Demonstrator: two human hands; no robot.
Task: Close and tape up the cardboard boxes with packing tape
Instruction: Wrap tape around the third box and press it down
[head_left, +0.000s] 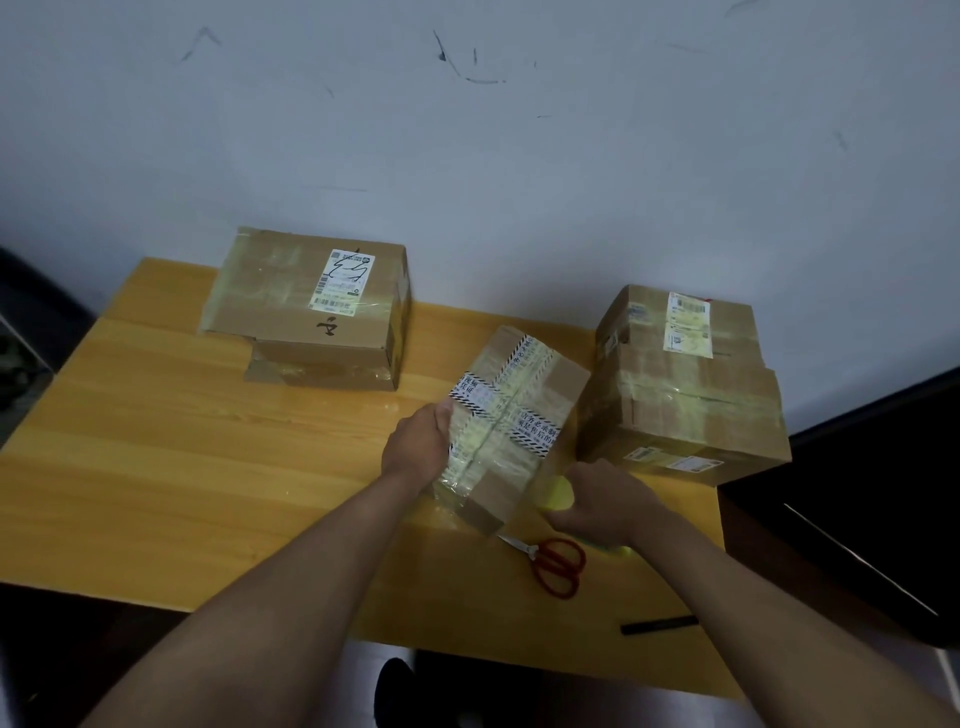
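A small cardboard box (519, 410), crossed with clear tape and black-and-white printed tape, sits tilted at the middle of the wooden table (182, 467). My left hand (418, 447) presses against its left side. My right hand (608, 501) is closed around a yellowish roll of packing tape (561, 493) at the box's near right corner; most of the roll is hidden under the hand. Tape runs over the box's near end.
A larger taped box (311, 306) with a shipping label stands at the back left. Another taped box (685, 384) stands right, close beside the small one. Red-handled scissors (553, 564) and a black marker (657, 623) lie near the front edge. A wall rises behind.
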